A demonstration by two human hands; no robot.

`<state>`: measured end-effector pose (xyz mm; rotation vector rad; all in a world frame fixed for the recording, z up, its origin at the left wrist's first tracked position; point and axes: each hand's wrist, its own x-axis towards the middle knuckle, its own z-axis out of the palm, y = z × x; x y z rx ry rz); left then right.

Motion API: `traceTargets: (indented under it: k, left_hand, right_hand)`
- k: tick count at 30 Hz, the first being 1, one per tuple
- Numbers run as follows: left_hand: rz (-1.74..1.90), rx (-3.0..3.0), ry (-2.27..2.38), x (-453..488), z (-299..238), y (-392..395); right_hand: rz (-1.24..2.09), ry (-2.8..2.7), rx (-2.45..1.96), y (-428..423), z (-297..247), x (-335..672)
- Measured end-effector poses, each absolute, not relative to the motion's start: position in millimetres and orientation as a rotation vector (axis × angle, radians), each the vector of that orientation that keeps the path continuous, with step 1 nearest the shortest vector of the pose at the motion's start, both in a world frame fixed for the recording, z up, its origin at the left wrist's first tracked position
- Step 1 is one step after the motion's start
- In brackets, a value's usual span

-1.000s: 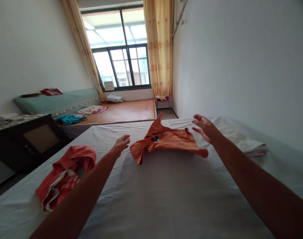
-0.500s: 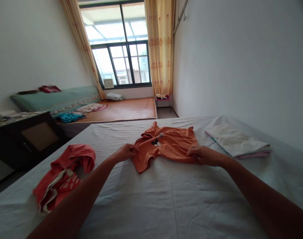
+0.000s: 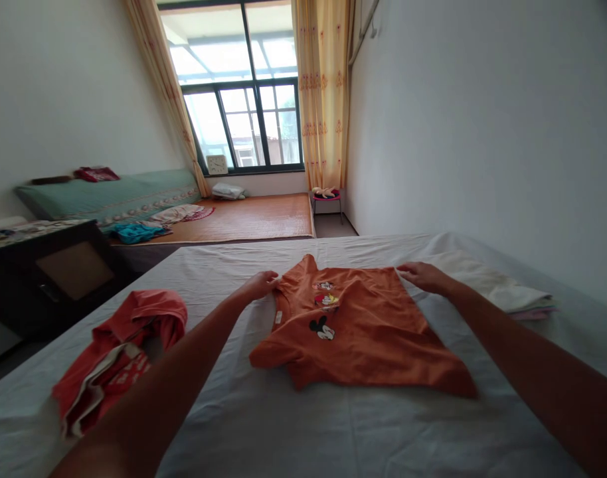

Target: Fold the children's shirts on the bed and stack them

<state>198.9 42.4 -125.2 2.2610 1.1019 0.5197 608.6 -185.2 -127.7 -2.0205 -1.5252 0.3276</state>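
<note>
"Orange cloth, then: what has hold of it?"

"Left grip (image 3: 260,285) seems pinched on the orange shirt (image 3: 366,332) at the far shoulder, beside the neck opening. Right grip (image 3: 424,275) seems pinched on the far corner of its hem. The fingertips are small and soft to the eye there, so I'm reading some of that from how straight the far hem corner sits."

"How far along is it?"

"Spreading it out looks mostly done, I'd say. It lies front up on the white sheet (image 3: 263,431), neck toward the left, the printed figures (image 3: 326,303) showing. What's left, as I judge it, is smoothing: ripples cross the body and the near sleeve is bunched. No fold has been made."

"And further out?"

"Over on the left, the coral garment (image 3: 134,315) lies rumpled, not yet spread. On the right, the pale folded pile (image 3: 503,285) lies flat and looks finished."

"What can't you make out?"

"The shirt's underside. The left forearm (image 3: 176,372) covers part of the coral garment, so its lettering can't be read whole. The right forearm (image 3: 522,358) hides the near part of the pile. Both forearms are cut off by the frame. Beyond, daylight washes out the window (image 3: 234,56), and the item (image 3: 325,192) on the small stool (image 3: 336,198) is too tiny to name."
</note>
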Motion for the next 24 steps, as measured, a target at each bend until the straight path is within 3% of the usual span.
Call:
traceTargets:
  k: [4, 8, 16, 19, 24]
  left_hand:
    - [0.472, 2.332, 1.075, 225.9, -141.0, 56.4]
    - [0.416, 2.379, 0.997, 233.9, -132.3, 79.0]
    - [0.989, 2.422, 1.215, 234.8, -97.5, 118.5]
    - [0.877, 2.428, 0.957, 221.8, -92.2, 95.4]
    - [0.109, 2.407, 0.371, 169.9, -77.6, 10.2]
  right_hand:
    - [0.094, -1.471, -2.167, -152.8, -153.2, 619.9]
    - [0.189, -1.556, -2.191, -123.5, -156.2, 624.8]
    - [-0.239, -1.239, -2.14, -74.2, -112.8, 612.0]
    - [0.014, -1.368, -1.959, -92.6, -107.9, 593.4]
    - [0.824, -1.686, -1.685, -189.7, -104.7, 554.4]
